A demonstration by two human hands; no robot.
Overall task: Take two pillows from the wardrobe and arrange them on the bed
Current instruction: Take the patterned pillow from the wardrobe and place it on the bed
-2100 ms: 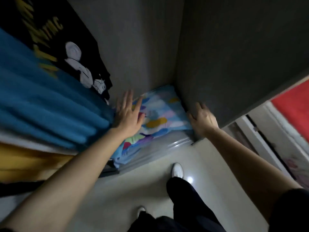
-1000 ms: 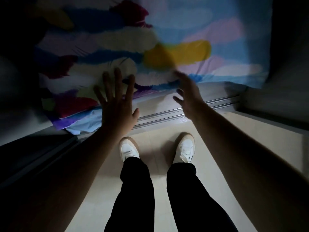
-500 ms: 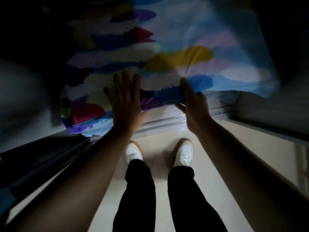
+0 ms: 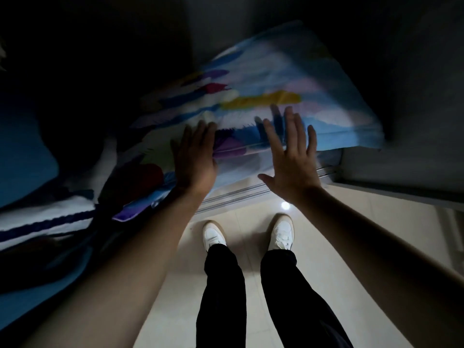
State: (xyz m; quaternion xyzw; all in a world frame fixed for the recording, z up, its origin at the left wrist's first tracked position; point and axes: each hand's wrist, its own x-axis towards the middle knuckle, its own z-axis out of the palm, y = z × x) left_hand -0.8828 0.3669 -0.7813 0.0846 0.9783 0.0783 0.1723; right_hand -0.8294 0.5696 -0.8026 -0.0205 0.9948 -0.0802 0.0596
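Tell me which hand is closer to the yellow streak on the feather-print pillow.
Right. The right hand is spread open with its fingertips just below the yellow streak on the pillow. The left hand sits lower and further left, over the purple patches.

A light-blue pillow (image 4: pixel 288 91) printed with multicoloured feathers lies tilted at the wardrobe's (image 4: pixel 414 84) bottom, its front edge overhanging the door track.
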